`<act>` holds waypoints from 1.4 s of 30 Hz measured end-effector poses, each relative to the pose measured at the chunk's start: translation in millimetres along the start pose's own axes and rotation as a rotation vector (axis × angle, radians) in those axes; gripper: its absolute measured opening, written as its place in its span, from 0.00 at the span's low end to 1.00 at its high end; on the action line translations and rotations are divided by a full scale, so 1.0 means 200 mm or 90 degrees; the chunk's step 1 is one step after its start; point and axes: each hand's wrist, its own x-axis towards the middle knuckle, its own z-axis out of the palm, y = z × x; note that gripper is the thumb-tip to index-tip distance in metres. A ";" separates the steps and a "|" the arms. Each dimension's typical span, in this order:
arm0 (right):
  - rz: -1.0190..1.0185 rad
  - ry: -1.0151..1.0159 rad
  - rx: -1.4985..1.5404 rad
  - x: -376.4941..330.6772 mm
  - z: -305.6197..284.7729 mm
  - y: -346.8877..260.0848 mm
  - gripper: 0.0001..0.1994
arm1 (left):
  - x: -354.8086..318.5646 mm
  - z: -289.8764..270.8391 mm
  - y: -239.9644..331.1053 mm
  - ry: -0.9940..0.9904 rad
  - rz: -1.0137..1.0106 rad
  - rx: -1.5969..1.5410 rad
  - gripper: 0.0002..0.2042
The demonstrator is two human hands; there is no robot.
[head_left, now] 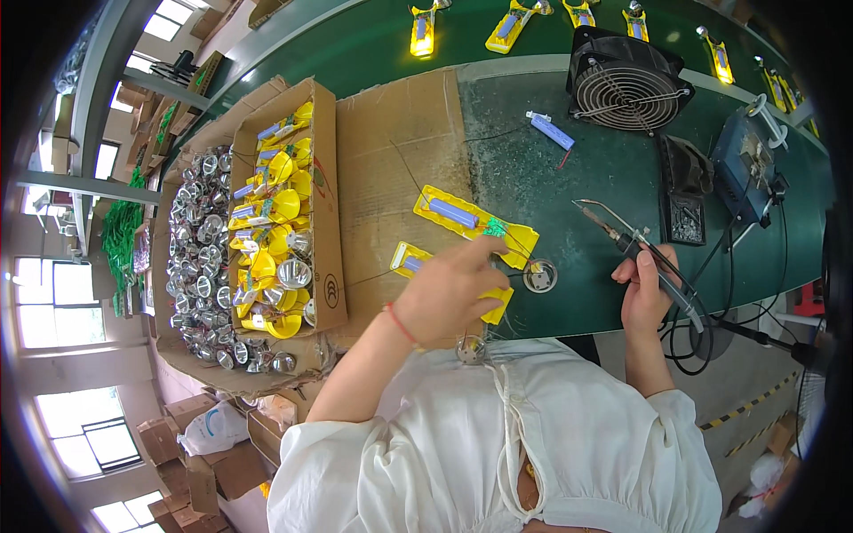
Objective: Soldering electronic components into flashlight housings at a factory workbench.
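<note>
My left hand [451, 289] is over two yellow torch housings, palm down with its fingers apart. Its fingertips are by the green circuit board [495, 227] of the upper housing [524, 238], which holds a blue-purple cell [453, 212]. Whether they touch it is hard to see. The lower housing [404, 255] is mostly covered by this hand. A round silver lamp head [539, 276] lies at the upper housing's right end, and another lamp head [470, 349] is at the table edge. My right hand [647, 293] grips a soldering iron [633, 247], its tip pointing up and left, clear of the housings.
On the left, a cardboard box [327, 204] holds several yellow housings beside many silver lamp heads [203, 240]. A loose cell [551, 131], black fan [631, 84], black tray [682, 209] and blue soldering station [745, 164] are further back. Lit yellow torches [423, 34] line the far side.
</note>
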 end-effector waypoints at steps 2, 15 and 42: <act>-0.005 -0.002 -0.003 -0.01 0.00 0.00 0.06 | -0.04 -0.06 -0.08 0.094 0.008 -0.023 0.13; -0.040 -0.076 -0.017 -0.07 0.04 -0.06 0.07 | 0.06 0.05 -0.13 0.282 -0.069 0.195 0.18; 0.049 -0.198 -0.155 -0.15 0.22 0.00 0.05 | 0.15 0.16 -0.14 0.345 -0.184 -0.046 0.03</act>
